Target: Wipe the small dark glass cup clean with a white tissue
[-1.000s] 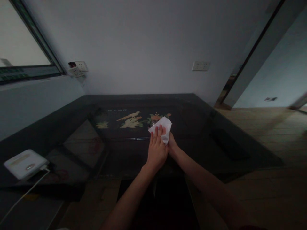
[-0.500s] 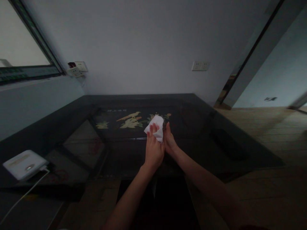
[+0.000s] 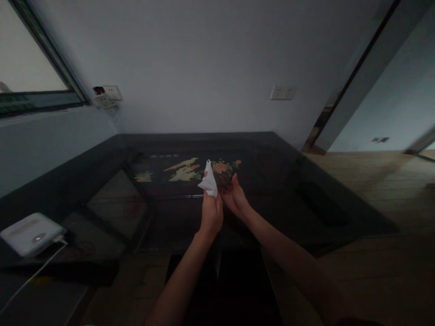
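My left hand is closed on a white tissue, which stands folded up on the near side of the tabletop picture. Beside it, my right hand cups a small dark, shiny, rounded glass vessel from below and from the right. Its thumb points up along the vessel's right side. The tissue is just left of the vessel; whether they touch I cannot tell. Most fingers of the left hand are hidden behind the tissue. Both hands are over the dark glossy table.
A white box-shaped device with a white cable lies at the table's left. A long dark object lies on the right side. The wall with sockets rises behind the table's far edge. A window is at upper left.
My left hand has moved left and turned, drawing the tissue off the vessel. The vessel, mostly covered before, now shows in my right hand, which has stayed nearly in place.
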Available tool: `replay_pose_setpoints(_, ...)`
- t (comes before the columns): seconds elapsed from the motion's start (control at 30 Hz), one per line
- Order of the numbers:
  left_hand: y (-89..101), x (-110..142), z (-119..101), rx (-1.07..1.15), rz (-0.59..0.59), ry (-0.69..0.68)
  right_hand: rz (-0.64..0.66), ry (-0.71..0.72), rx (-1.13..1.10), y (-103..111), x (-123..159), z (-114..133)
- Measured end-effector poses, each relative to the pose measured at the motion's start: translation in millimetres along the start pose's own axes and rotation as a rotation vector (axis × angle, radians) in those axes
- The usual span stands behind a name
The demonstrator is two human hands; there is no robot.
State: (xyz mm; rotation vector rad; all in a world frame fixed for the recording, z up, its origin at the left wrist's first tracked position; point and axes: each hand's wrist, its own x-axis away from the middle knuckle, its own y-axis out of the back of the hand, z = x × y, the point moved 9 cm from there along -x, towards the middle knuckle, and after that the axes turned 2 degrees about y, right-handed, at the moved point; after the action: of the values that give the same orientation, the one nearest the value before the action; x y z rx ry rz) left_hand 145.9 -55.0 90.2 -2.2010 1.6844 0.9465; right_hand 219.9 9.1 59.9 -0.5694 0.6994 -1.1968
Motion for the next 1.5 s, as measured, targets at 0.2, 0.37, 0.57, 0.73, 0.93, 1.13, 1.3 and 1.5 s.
replay_pose_setpoints(0.2,3.4,0.8,10.9,0.034,-0.018,0.145,-0.008,0.007,-0.02,3.6,-1.5,-0.9)
replay_pose_setpoints(0.37,-4.2,0.6,1.9,-0.031,0.04,0.027,-0.015,0.004,-0.026,3.2,-2.3,1.5)
replay_pose_setpoints(0.57,-1.1,-0.8,-1.1,-0.068,0.035,-0.053,0.046,0.007,-0.001,-2.3,-0.8,2.9)
replay_pose_setpoints(0.73,0.0,-1.4,2.6,-0.06,0.025,-0.011,0.036,0.071,0.065,-0.6,-0.6,11.8)
replay_pose_setpoints(0.93,-2.7,-0.7,-1.6,-0.054,0.018,-0.056,-0.042,0.115,0.074,11.4,-2.8,13.2)
replay_pose_setpoints(1.13,-3.7,0.8,-4.7,-0.07,0.008,-0.118,0.062,0.019,0.071,-1.5,-1.5,0.7)
replay_pose_setpoints(1.3,-1.9,1.1,-8.8,-0.075,-0.006,-0.132,0.082,0.048,0.153,-7.0,1.8,6.9)
replay_pose_setpoints(1.5,-5.9,3.9,-22.9,-0.098,0.065,-0.21,0.072,0.019,0.068,-3.1,1.3,9.7)
